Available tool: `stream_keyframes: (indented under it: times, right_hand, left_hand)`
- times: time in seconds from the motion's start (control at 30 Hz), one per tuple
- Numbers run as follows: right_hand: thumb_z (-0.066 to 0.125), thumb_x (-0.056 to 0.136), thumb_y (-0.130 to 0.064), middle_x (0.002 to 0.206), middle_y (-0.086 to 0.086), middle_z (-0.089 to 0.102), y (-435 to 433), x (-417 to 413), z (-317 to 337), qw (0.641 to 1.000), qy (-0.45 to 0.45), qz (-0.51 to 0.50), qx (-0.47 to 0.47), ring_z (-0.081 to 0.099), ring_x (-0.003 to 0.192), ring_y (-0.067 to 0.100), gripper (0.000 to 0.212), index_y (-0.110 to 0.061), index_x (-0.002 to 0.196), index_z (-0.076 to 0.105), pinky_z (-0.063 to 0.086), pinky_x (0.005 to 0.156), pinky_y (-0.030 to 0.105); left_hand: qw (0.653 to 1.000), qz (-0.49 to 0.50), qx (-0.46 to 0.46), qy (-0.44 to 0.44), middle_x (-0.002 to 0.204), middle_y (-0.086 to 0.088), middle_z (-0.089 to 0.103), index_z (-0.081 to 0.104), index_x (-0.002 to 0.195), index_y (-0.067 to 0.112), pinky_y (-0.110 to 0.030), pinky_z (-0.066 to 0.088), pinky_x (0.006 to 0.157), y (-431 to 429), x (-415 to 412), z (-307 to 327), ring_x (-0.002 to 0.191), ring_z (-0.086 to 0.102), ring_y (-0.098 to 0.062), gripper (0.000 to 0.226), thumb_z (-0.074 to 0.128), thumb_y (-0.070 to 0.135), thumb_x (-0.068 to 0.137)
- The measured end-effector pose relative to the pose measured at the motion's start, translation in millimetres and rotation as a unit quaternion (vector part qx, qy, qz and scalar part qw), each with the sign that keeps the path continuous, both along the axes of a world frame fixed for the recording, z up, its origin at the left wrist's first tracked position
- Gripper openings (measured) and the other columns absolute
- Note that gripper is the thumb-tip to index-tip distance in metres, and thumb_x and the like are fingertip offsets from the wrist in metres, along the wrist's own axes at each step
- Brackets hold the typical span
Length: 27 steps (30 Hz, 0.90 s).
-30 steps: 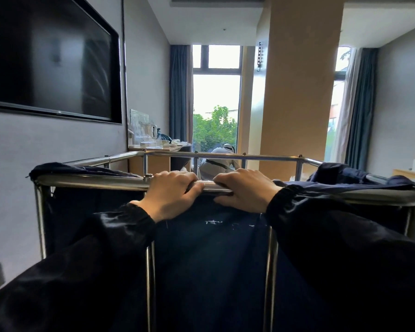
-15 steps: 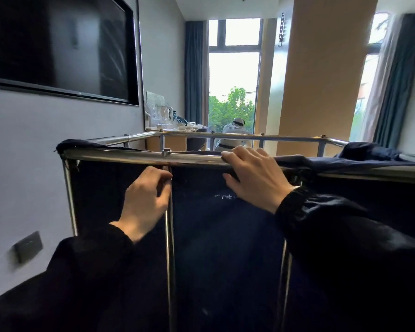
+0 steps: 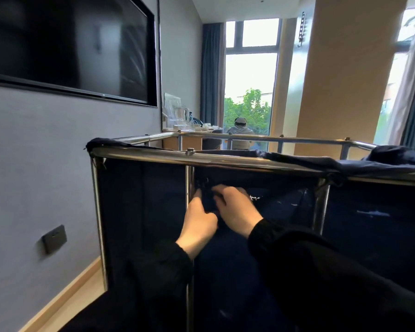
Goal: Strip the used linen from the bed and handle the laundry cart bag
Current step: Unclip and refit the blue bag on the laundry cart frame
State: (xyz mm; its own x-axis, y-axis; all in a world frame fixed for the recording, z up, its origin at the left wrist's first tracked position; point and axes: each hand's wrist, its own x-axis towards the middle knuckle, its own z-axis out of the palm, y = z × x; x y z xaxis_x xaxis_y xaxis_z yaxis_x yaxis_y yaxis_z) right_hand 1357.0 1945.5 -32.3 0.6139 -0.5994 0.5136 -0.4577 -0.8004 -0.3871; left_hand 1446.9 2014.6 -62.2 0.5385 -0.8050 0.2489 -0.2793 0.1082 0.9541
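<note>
Head view: my left hand (image 3: 197,224) and right hand (image 3: 237,212) have dropped from the top rail (image 3: 225,161). Both grips now pinch dark fabric of the laundry cart bag (image 3: 141,219) at centre, probably unfastening it. The bag hangs mouth up, long axis 9 to 3 o'clock.

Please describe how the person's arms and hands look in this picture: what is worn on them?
Both arms are covered by long black sleeves of a slightly shiny fabric. The left sleeve and the right sleeve each end in a gathered cuff at the wrist. The left hand and the right hand are bare: no gloves, and no ring or watch is visible.
</note>
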Motion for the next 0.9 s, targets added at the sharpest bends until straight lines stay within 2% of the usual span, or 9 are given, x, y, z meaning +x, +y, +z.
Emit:
stream_keyframes:
  times: [0.17, 0.27, 0.33, 0.4, 0.5, 0.6, 0.8, 0.87, 0.9]
  right_hand:
    - [0.059, 0.092, -0.028, 0.111, 0.005, 0.068, -2.1, 29.4, 0.0, 0.987, -0.105, -0.011, 0.121, 0.061, 0.106, 0.021, 0.029, -0.017, 0.118, 0.065, 0.048, 0.095, 0.033]
    - [0.064, 0.089, -0.027, 0.094, 0.004, 0.071, -3.5, 35.0, 4.1, 0.978, -0.148, -0.025, 0.147, 0.064, 0.09, 0.02, 0.019, -0.015, 0.102, 0.071, 0.05, 0.083, 0.028]
    - [0.064, 0.089, -0.024, 0.077, -0.001, 0.067, -2.5, 31.4, 6.7, 0.975, -0.16, 0.006, 0.155, 0.063, 0.076, 0.014, 0.011, -0.018, 0.084, 0.071, 0.047, 0.072, 0.025]
    - [0.059, 0.091, -0.019, 0.06, -0.011, 0.058, 2.7, 22.4, 10.4, 0.974, -0.149, 0.056, 0.16, 0.052, 0.058, 0.002, 0.021, -0.021, 0.071, 0.065, 0.04, 0.061, 0.022]
    - [0.054, 0.093, -0.012, 0.052, -0.014, 0.049, 6.3, 5.7, 16.6, 0.969, -0.157, 0.092, 0.165, 0.045, 0.049, -0.004, 0.017, -0.011, 0.085, 0.069, 0.033, 0.052, 0.012]
    - [0.051, 0.095, -0.01, 0.055, -0.009, 0.049, 6.0, -3.9, 21.4, 0.961, -0.17, 0.112, 0.184, 0.043, 0.047, 0.001, 0.018, -0.004, 0.092, 0.067, 0.031, 0.047, 0.013]
    - [0.049, 0.098, -0.008, 0.059, 0.004, 0.05, 9.3, -0.6, 22.4, 0.936, -0.234, 0.13, 0.227, 0.044, 0.046, 0.004, 0.022, -0.008, 0.08, 0.061, 0.035, 0.045, 0.019]
    - [0.05, 0.096, -0.003, 0.07, 0.004, 0.058, 9.5, 5.1, 21.2, 0.91, -0.272, 0.137, 0.281, 0.053, 0.055, 0.007, 0.013, -0.006, 0.1, 0.062, 0.042, 0.049, 0.02]
    - [0.05, 0.096, -0.001, 0.075, 0.004, 0.062, 9.0, 7.7, 20.1, 0.894, -0.287, 0.148, 0.31, 0.057, 0.059, 0.007, 0.017, -0.006, 0.109, 0.06, 0.044, 0.052, 0.02]
  left_hand:
    - [0.998, -0.03, -0.014, 0.048, 0.133, 0.004, 0.049, 0.034, 0.145, 0.02, -0.041, 0.059, 0.076, 5.8, 4.1, 6.4, 0.109, 0.06, -0.023, 0.074, 0.037, -0.017, 0.08]
    - [0.997, -0.053, -0.01, 0.05, 0.118, -0.002, 0.064, 0.05, 0.127, 0.019, -0.034, 0.059, 0.066, 13.5, 6.4, 11.1, 0.093, 0.069, -0.021, 0.057, 0.037, -0.016, 0.083]
    - [0.999, -0.03, -0.008, 0.038, 0.101, -0.005, 0.069, 0.057, 0.111, 0.016, -0.036, 0.057, 0.066, 18.8, 8.7, 10.6, 0.081, 0.071, -0.02, 0.04, 0.038, -0.01, 0.087]
    - [0.999, 0.019, -0.026, 0.035, 0.091, -0.007, 0.071, 0.062, 0.104, 0.008, -0.037, 0.057, 0.061, 20.9, 13.6, 8.2, 0.071, 0.07, -0.019, 0.027, 0.042, -0.003, 0.09]
    - [0.992, 0.093, -0.076, 0.036, 0.079, -0.008, 0.07, 0.063, 0.094, 0.01, -0.031, 0.052, 0.051, 23.2, 19.7, 7.3, 0.058, 0.064, -0.015, 0.014, 0.051, 0.004, 0.091]
    - [0.985, 0.129, -0.111, 0.034, 0.075, -0.007, 0.07, 0.062, 0.085, 0.016, -0.028, 0.049, 0.047, 22.1, 20.9, 9.6, 0.055, 0.063, -0.014, 0.011, 0.058, 0.008, 0.09]
    - [0.973, 0.169, -0.154, 0.016, 0.078, -0.005, 0.068, 0.057, 0.086, 0.022, -0.035, 0.051, 0.054, 13.1, 25.7, 16.7, 0.057, 0.063, -0.018, 0.008, 0.064, 0.017, 0.089]
    - [0.97, 0.167, -0.176, -0.022, 0.078, -0.002, 0.067, 0.059, 0.085, 0.023, -0.033, 0.051, 0.057, 13.1, 23.8, 18.3, 0.062, 0.063, -0.015, 0.01, 0.063, 0.015, 0.089]
    - [0.967, 0.167, -0.188, -0.051, 0.077, 0.001, 0.066, 0.06, 0.084, 0.024, -0.032, 0.052, 0.06, 13.7, 22.2, 19.8, 0.066, 0.063, -0.013, 0.011, 0.063, 0.015, 0.089]
